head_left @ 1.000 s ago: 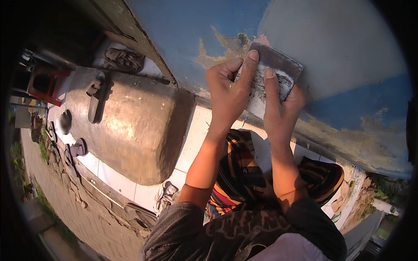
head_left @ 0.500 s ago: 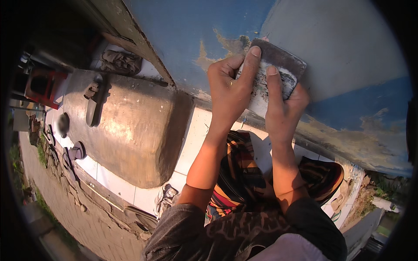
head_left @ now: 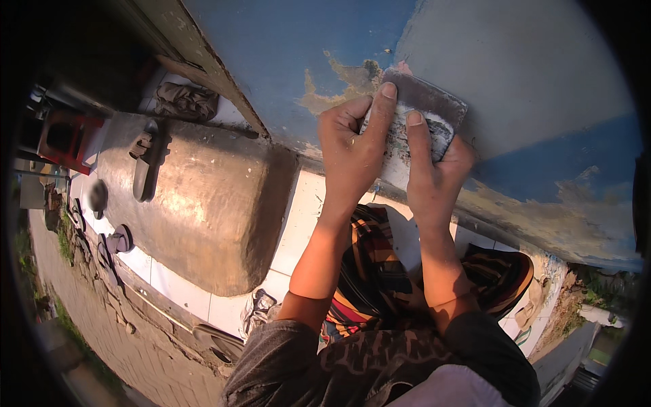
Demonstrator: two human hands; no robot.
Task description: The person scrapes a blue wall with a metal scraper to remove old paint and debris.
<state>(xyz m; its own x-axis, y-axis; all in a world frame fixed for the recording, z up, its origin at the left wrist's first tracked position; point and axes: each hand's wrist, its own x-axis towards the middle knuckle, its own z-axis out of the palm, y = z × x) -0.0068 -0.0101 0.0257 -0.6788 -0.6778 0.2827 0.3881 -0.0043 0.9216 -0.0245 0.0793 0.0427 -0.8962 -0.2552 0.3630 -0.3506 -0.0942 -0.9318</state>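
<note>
Both hands hold a flat, wide putty scraper (head_left: 428,96) against the painted wall (head_left: 515,74). Its dark blade edge points up the wall, and its near part is crusted with white putty. My left hand (head_left: 352,139) grips the left side, thumb laid on the face and fingers curled at the edge. On the right side, my right hand (head_left: 437,163) has its thumb on the putty-covered part, with the other fingers mostly hidden behind. Just left of the blade, a peeled yellowish patch (head_left: 346,85) breaks the blue paint; a small pink spot shows at the blade's upper edge.
A smooth brown block-like bench (head_left: 203,203) stands to the left with a sandal (head_left: 144,166) on it. Beyond are a red plastic stool (head_left: 68,139) and a crumpled cloth (head_left: 184,102). Another rag (head_left: 258,308) lies on white floor tiles (head_left: 180,281). More footwear lines the tile edge.
Both hands and the scraper sit slightly lower and further left in the picture. The wall has shifted similarly, and more of the pink spot shows above the blade. The grip is unchanged.
</note>
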